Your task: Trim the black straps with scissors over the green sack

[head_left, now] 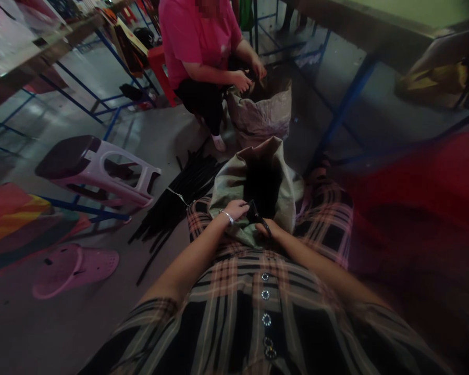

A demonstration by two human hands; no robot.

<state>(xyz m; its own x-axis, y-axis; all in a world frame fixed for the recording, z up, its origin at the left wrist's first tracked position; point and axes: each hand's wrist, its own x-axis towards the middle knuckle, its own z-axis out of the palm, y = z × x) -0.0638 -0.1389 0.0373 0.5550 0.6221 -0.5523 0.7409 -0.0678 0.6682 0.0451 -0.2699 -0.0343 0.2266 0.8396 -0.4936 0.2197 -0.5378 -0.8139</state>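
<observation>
My left hand (237, 209), with a bracelet at the wrist, is closed on a small black piece (252, 212) over the near rim of an open pale sack (229, 179). The sack stands between my knees, and its inside looks dark. Just right of the piece, my right hand (266, 228) is closed low at the sack's near edge. What its fingers hold is too dark to make out.
A bundle of long black strips (160, 219) lies on the floor at left, beside a stool (101, 166) and a tipped pink basket (78, 265). Ahead, a person in pink (199, 47) sits with both hands at another sack (261, 112). Blue-legged tables stand either side.
</observation>
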